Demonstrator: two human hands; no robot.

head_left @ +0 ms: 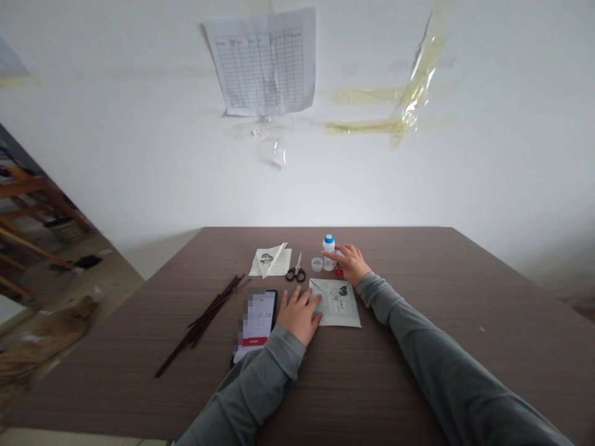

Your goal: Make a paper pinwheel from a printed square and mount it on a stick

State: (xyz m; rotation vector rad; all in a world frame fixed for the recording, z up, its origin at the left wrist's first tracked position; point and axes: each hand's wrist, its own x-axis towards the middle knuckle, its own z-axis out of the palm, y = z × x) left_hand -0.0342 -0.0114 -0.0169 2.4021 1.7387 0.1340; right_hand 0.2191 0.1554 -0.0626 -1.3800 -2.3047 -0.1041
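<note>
My left hand (pixel 300 314) lies flat with fingers spread, touching the left edge of a printed paper square (pixel 335 313). The sheet has small text, a dark picture and a diagonal line near its upper left corner. My right hand (pixel 354 263) is at a small white bottle (pixel 328 257) with a blue cap, which stands upright. One finger stretches across the bottle's front, and the others are apart on its right side; a firm grip does not show. A small red item (pixel 339 271) is partly hidden by this hand. Left of the bottle sits a clear round cap (pixel 317 264).
Black-handled scissors (pixel 296 272) lie beside a folded printed paper (pixel 269 261). A phone (pixel 255 325) showing a timer is left of my left hand. Several thin dark sticks (pixel 204 322) lie farther left. The brown table (pixel 465 310) meets a white wall behind.
</note>
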